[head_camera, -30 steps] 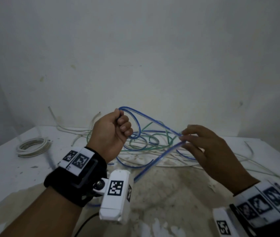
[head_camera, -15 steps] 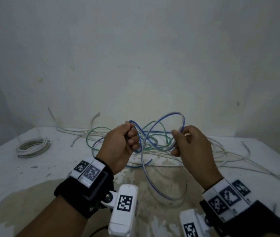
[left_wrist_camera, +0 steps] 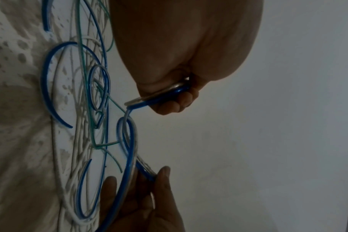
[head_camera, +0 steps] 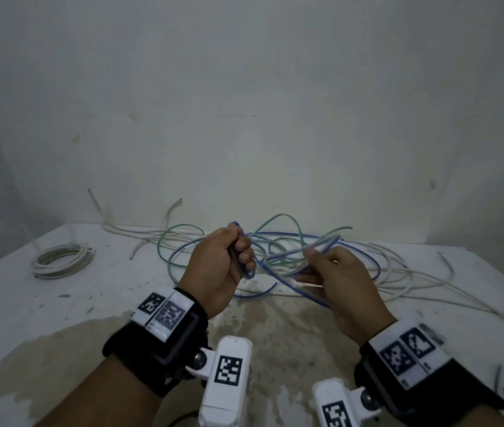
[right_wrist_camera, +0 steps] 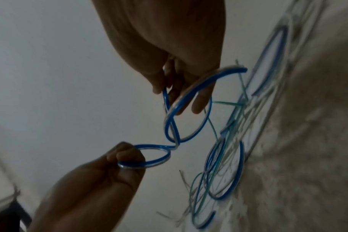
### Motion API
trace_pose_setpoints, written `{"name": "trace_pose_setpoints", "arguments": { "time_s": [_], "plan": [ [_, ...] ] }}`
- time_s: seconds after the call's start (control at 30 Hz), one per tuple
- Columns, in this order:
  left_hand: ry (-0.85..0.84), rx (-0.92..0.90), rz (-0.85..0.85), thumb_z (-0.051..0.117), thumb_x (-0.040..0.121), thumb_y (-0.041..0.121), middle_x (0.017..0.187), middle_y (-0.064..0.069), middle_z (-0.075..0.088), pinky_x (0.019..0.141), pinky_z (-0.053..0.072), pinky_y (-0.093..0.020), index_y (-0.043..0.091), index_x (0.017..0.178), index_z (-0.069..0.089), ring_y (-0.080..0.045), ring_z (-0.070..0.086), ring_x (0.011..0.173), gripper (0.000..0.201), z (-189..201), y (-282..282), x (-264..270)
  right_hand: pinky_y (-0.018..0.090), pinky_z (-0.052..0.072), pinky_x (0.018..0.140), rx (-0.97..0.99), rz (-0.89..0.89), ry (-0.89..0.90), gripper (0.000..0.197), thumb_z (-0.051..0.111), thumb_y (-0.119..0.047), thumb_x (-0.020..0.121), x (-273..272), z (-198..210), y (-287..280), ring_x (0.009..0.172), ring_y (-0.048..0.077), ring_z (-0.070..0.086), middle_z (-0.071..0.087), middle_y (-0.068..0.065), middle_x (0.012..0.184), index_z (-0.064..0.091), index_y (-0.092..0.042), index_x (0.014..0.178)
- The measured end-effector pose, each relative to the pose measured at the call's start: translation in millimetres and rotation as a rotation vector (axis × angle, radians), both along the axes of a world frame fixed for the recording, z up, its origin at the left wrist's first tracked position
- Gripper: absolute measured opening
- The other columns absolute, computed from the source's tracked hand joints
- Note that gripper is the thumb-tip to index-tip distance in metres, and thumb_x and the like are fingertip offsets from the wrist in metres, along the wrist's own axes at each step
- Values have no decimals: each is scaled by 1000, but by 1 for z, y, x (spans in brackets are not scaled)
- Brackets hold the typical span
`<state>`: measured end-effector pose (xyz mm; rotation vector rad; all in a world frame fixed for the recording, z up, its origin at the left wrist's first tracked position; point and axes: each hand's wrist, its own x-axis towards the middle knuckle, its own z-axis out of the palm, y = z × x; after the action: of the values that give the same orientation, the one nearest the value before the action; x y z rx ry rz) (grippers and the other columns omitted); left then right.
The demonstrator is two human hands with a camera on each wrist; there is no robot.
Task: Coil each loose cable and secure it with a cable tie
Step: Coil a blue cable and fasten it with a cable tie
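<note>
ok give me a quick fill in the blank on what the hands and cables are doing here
1. Both hands grip the ____ cable.
2. The left hand holds its loops in a closed ____.
3. The finished white coil lies to the person's ____ on the table.
4. A thin ____ cable lies tangled among the loose ones.

Missing words: blue; fist; left; green

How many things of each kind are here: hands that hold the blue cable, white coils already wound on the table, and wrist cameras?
Hands holding the blue cable: 2 (left hand, right hand)
White coil, already wound: 1
Wrist cameras: 2
Total: 5
</note>
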<state>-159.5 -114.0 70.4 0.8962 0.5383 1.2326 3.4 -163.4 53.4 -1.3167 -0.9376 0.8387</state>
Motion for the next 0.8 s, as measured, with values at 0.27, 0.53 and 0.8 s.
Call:
{"name": "trace_pose_setpoints", "arguments": {
  "time_s": [0.27,0.53,0.8],
  "plan": [
    [159,75,38,30,104,17,65,-3,49,52,45,-24,8,83,45,-15,50,55,27,-5,-8,11,39,50,66,190,88,-760,30,62,-31,88,-21,5,-11,67,21,63,64,10,69,55,-9,69],
    [230,178,-4,34,102,19,83,-12,63,49,47,-22,-3,100,56,-14,59,60,32,-15,-22,21,15,44,63,214,213,-829,19,60,-22,90,-29,6,-10,57,-1,58,60,-19,61,72,-12,78],
    [210,271,-74,44,88,29,78,-4,65,57,52,-25,0,99,57,-15,60,63,33,-18,-29,22,13,36,53,62,376,-914,36,55,-26,93,-17,14,0,49,3,50,56,0,58,69,2,77]
  ]
}}
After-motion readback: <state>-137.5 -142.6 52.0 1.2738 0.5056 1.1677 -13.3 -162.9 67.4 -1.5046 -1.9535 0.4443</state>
